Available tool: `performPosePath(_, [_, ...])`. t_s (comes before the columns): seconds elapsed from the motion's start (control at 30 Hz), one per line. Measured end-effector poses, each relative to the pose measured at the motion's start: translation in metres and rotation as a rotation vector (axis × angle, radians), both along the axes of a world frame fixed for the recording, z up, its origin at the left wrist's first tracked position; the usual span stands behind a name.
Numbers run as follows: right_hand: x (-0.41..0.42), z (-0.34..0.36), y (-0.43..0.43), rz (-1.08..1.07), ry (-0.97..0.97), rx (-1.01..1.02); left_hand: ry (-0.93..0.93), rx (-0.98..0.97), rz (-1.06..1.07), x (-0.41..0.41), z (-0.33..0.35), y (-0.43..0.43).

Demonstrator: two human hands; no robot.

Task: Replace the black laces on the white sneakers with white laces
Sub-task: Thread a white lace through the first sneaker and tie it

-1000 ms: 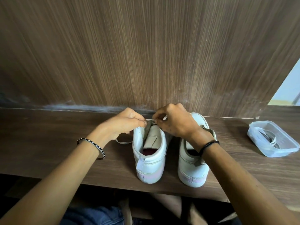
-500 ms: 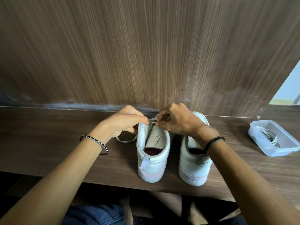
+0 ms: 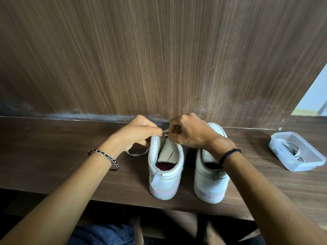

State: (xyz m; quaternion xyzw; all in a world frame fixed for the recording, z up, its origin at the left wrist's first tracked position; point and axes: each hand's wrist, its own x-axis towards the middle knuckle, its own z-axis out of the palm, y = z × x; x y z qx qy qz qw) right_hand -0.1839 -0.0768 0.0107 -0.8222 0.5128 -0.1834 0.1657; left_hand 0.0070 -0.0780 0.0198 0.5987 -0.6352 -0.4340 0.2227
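The dark wooden worktop (image 3: 53, 156) carries two white sneakers, heels toward me: left sneaker (image 3: 164, 181) and right sneaker (image 3: 210, 188), side by side. Over the left one's tongue my left hand (image 3: 139, 135) and right hand (image 3: 191, 133) meet, each pinching the white lace (image 3: 137, 153), which loops out leftward. Farther right sits a clear container (image 3: 297, 167) with coiled laces. Behind stands a wood-grain wall panel (image 3: 159, 59).

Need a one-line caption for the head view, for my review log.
A person's left hand and right hand pinch a white lace over the left sneaker; the right sneaker stands beside it.
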Motion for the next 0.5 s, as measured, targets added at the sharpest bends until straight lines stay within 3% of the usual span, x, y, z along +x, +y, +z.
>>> performPosePath(0.5, [0.0081, 0.0048, 0.0070, -0.031, 0.147, -0.057, -0.049, -0.009, -0.009, -0.0033, 0.0031, 0.0027])
